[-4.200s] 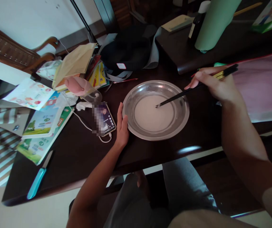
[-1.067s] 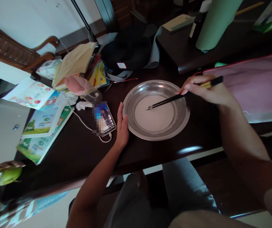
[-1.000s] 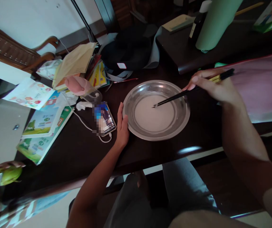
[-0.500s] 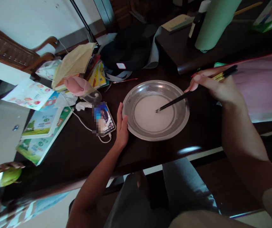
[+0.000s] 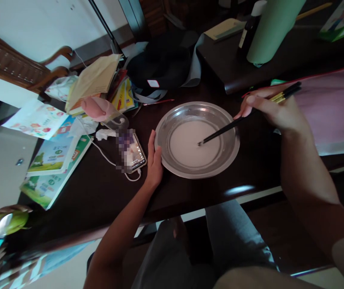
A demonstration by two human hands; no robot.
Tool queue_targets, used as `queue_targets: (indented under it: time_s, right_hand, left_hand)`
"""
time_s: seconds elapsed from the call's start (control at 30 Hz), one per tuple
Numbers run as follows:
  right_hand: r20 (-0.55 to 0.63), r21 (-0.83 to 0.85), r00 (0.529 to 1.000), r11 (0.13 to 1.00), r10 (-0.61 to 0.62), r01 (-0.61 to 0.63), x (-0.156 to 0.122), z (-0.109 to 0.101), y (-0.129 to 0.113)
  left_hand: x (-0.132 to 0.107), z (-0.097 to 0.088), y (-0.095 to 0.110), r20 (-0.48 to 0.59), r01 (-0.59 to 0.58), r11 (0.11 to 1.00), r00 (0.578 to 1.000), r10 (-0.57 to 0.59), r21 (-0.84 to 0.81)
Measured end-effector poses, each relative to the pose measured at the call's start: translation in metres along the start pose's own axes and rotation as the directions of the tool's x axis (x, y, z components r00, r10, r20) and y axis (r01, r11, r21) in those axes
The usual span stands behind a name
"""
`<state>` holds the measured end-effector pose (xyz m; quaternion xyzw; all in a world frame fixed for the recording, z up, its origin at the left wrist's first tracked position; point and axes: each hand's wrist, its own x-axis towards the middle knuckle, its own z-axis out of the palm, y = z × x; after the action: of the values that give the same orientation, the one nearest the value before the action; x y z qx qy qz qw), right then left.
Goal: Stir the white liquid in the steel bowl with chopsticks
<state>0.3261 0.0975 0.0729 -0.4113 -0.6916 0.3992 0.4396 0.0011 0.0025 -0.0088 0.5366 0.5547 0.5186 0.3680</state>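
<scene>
Mid-frame, on the table (image 5: 100, 208): bowl (image 5: 229, 150) with liquid (image 5: 185, 146) inside, left hand (image 5: 155, 162) at its left rim, chopsticks (image 5: 220, 131) slanting in from the right hand (image 5: 270, 106). Left of that, phone (image 5: 136, 154); farther left, booklets (image 5: 53, 158); behind the bowl, bag (image 5: 160, 66). At right edge, pouch (image 5: 334, 110).

a phone (image 5: 138, 154) plugged into a white cable (image 5: 102, 153) lies near colourful booklets (image 5: 53, 188); farther back sit a black bag (image 5: 161, 66) and a green cylinder (image 5: 272, 34).
</scene>
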Motion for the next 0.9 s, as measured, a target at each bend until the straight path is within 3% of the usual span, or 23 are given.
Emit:
queue_targets:
  time_s: [0.17, 0.23, 0.33, 0.4, 0.57, 0.63, 0.8, 0.9]
  right_hand:
    - [0.275, 0.012, 0.961, 1.000, 0.015, -0.019, -0.001, 0.008, -0.003]
    - [0.242, -0.007, 0.970, 1.000, -0.001, 0.003, 0.000, 0.010, -0.003]
    - [0.055, -0.071, 0.998, 0.997, -0.022, 0.026, 0.001, 0.005, -0.001]
    - [-0.003, -0.055, 1.000, 0.998, -0.027, 0.027, 0.001, 0.000, 0.000]
    - [0.238, 0.007, 0.971, 1.000, 0.004, -0.006, 0.001, 0.004, -0.002]
    - [0.278, 0.003, 0.961, 1.000, -0.004, 0.003, 0.001, 0.008, -0.002]
    - [0.016, -0.041, 0.999, 0.999, -0.028, 0.029, 0.002, -0.001, 0.002]
    - [0.045, 0.018, 0.999, 1.000, -0.016, 0.015, 0.002, -0.006, 0.002]
  left_hand:
    - [0.001, 0.002, 0.003, -0.011, -0.006, 1.000, 1.000, 0.006, 0.014]
    - [0.001, 0.001, 0.003, -0.010, -0.008, 1.000, 1.000, 0.008, 0.011]
    - [0.001, -0.001, 0.000, -0.005, -0.003, 1.000, 1.000, 0.003, -0.005]
    - [0.001, -0.001, -0.003, -0.003, 0.000, 1.000, 1.000, 0.000, -0.012]
    - [0.002, 0.001, -0.002, -0.012, -0.011, 1.000, 1.000, 0.011, -0.006]
    - [0.002, 0.002, 0.000, -0.017, -0.017, 1.000, 1.000, 0.017, 0.008]
    - [0.001, 0.001, 0.001, -0.006, -0.013, 1.000, 1.000, 0.013, -0.003]
    - [0.001, 0.002, 0.001, -0.014, -0.009, 1.000, 1.000, 0.009, 0.004]
